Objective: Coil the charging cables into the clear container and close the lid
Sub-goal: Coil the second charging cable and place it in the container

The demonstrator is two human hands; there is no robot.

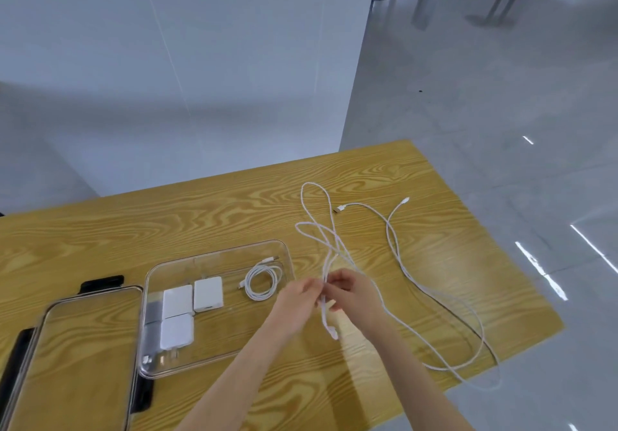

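Wood-grain yellow counter (217, 216) fills the lower half of the head view, with grey glossy floor (501, 129) beyond its right edge and a white wall (167, 46) behind.

Head view: both hands meet just right of the clear container (284, 250). Left hand (302, 293) has fingers curled, pinching a white cable (326, 240) at its gathered strands. Right hand (351, 288) is likewise curled round the same cable, touching the left hand's fingertips. Above the hands the cable rises in several loose loops lying on the counter; below them a short end with a connector (332, 330) hangs down toward the counter.

A second white cable (401, 263) lies uncoiled to the right, its two plugs near the far side, its long loop running past the counter's right edge.

Inside the clear container: one coiled cable (262, 283) at the right part, three white charger blocks (187, 310) at the left part. Container is open.

Clear lid (83, 297) with black latches lies flat on the counter just left of the container, separate from it.
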